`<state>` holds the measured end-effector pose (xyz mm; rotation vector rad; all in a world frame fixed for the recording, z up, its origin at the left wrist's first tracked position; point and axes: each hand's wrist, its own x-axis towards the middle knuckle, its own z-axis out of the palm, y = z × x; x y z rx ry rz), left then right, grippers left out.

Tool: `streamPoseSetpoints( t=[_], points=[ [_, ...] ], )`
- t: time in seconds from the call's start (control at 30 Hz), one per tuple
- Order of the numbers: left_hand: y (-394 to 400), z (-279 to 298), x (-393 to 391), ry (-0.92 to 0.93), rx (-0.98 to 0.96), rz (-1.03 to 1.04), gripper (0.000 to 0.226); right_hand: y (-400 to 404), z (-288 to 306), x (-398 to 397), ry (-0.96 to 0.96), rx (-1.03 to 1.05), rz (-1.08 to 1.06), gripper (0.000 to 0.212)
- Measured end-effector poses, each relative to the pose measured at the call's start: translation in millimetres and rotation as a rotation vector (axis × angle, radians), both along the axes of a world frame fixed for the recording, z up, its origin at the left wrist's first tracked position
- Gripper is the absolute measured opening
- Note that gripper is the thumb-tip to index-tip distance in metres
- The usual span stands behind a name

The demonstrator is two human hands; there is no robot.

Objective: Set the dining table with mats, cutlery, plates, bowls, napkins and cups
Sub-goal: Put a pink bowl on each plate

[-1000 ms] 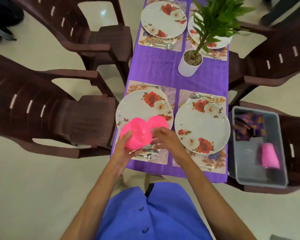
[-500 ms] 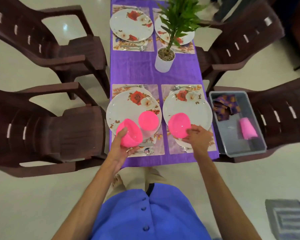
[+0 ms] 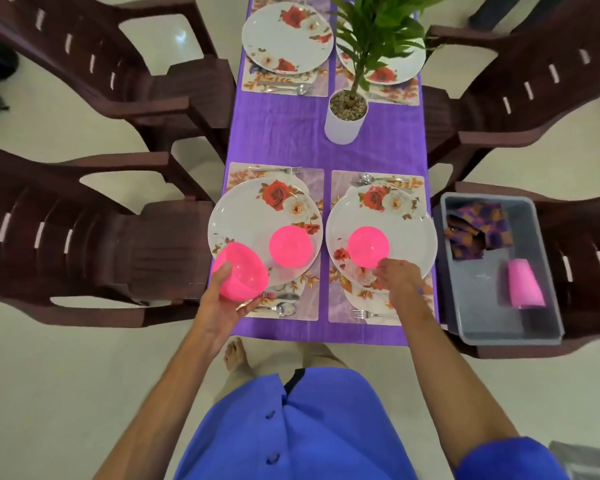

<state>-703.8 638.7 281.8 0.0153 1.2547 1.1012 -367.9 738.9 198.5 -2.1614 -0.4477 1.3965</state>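
Left hand (image 3: 222,303) cupping a spare pink bowl (image 3: 242,271) over the table's near-left corner (presumably for a far plate); right hand (image 3: 397,277), fingers loose, beside the placed bowl (image 3: 368,246).

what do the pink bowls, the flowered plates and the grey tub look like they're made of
Pink bowls: likely thin plastic, since they glow translucent with a smooth sheen. Flowered plates: glossy white with printed roses, either melamine or glazed ceramic; the look leaves it open. Grey tub: probably moulded plastic, matte, with rounded corners and a rolled rim.
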Motion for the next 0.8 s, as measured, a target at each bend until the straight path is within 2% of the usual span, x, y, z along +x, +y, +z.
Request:
streamPoseSetpoints(
  t=[0.03, 0.1, 0.27, 0.4, 0.5, 0.57, 0.67, 0.8],
  points=[
    [-2, 0, 0, 0.007, 0.0, 0.02, 0.032, 4, -5, -3, 0.038, 0.003, -0.069, 0.025],
    [-8, -4, 4, 0.007, 0.003, 0.056, 0.027, 10, -13, -5, 0.072, 0.001, -0.13, 0.023],
    [-16, -13, 7, 0.034, -0.017, 0.128, 0.03, 20, -23, -7, 0.055, -0.001, -0.034, 0.021],
    [-14, -11, 10, 0.044, -0.024, 0.139, 0.047, 33, -28, -7, 0.107, -0.049, -0.037, 0.025],
    [-12, -13, 14, 0.039, -0.021, 0.167, 0.038, 52, -26, -11, 0.134, -0.061, -0.013, 0.025],
    [-10, -11, 18, 0.031, -0.014, 0.184, 0.049, 68, -25, -16, 0.167, -0.061, 0.023, 0.025],
    [-11, -10, 19, 0.021, -0.021, 0.207, 0.098, 88, -20, -21, 0.209, -0.056, 0.036, 0.025],
    [-18, -11, 18, 0.011, -0.014, 0.263, 0.105, 101, -14, -24, 0.298, -0.03, 0.043, 0.022]
  ],
)
